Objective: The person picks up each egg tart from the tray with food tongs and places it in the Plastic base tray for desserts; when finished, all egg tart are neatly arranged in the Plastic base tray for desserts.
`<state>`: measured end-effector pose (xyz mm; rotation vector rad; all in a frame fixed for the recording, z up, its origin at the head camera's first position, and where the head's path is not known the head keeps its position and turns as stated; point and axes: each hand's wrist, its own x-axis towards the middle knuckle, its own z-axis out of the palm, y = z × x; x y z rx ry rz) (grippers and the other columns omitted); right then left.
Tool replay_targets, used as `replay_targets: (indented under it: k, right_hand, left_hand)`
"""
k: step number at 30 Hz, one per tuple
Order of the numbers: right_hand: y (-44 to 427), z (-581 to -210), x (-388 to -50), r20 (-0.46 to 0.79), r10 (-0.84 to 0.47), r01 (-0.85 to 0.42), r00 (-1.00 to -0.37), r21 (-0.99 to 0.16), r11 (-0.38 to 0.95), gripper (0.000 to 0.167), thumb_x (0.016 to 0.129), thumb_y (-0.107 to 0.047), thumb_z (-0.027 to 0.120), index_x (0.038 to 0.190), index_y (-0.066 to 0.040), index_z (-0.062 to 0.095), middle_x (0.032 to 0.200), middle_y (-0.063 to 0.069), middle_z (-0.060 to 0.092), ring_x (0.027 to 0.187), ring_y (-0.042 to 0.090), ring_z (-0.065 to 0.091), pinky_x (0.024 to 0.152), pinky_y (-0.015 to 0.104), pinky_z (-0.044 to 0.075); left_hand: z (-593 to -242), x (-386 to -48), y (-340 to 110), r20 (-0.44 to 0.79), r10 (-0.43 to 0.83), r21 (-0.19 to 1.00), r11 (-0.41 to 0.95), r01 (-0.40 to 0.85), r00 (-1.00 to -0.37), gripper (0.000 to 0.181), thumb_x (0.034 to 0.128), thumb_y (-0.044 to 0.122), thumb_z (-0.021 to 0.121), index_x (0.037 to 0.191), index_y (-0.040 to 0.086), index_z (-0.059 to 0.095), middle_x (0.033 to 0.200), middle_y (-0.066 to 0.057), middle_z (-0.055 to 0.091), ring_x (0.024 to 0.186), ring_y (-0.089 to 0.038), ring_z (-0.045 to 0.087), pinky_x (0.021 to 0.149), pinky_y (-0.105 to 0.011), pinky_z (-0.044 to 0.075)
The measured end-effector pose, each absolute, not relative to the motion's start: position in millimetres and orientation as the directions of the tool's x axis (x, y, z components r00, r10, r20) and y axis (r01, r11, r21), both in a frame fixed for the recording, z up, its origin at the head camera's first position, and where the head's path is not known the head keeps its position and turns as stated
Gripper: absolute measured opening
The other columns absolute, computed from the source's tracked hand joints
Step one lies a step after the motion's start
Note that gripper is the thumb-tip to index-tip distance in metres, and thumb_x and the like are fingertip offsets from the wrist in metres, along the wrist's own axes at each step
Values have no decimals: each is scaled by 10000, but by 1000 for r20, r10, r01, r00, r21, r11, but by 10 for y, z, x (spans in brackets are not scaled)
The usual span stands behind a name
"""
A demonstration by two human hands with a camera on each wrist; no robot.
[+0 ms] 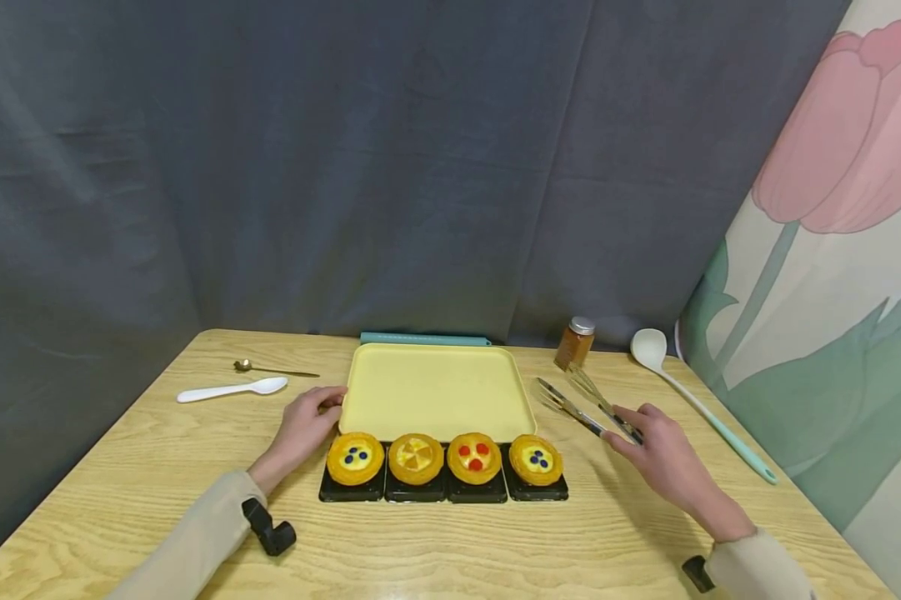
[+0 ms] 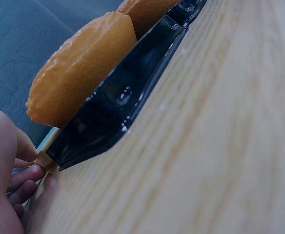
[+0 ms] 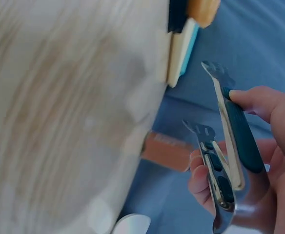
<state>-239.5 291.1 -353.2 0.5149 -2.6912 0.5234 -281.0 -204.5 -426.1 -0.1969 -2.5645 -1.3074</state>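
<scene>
My left hand pinches the left edge of a yellow tray; in the left wrist view its fingertips meet the rim beside a black base. My right hand holds metal tongs with dark grips above the table, their two arms spread and nothing between the tips. Along the tray's near edge stand several tarts on black bases: a blue-dotted one, an orange-wedged one, a red-dotted one and another blue-dotted one.
A white spoon and a thin gold spoon lie on the left. Behind the tray is a teal strip. A brown jar with a silver lid stands at back right, near a long-handled ladle. A dark curtain closes the back.
</scene>
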Motion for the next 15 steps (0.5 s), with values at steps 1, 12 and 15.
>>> replay_targets:
  k: [1,12,15]
  right_hand:
    - [2934,-3553,-2410,387,-275,-399,-880,-291,870,468,936,-183,732,1259,139,630,824,81,542,600,147,351,523,290,329]
    - [3037,-3676,-2543,311,-258,-348,-915,-281,895,507,951,-188,698,1281,180,584,875,129,552,651,179,400,560,312,353]
    - [3038,-3686,-2565,309,-267,-354,-913,-269,896,514,955,-210,696,1274,179,589,891,148,561,666,185,418,575,329,367]
  left_hand:
    - [-4263,-2810,-2045,286,4,775,587,234,-958,393,974,59,563,1352,-39,611,1166,-155,658,1071,-310,600,930,-502,477]
    - [-4279,-2820,-2051,288,9,773,588,239,-957,391,975,56,562,1352,-34,613,1160,-151,661,1064,-307,604,916,-495,480]
    - [-4286,-2828,-2050,290,6,772,589,238,-957,391,971,54,564,1349,-34,615,1153,-149,662,1060,-305,603,916,-489,477]
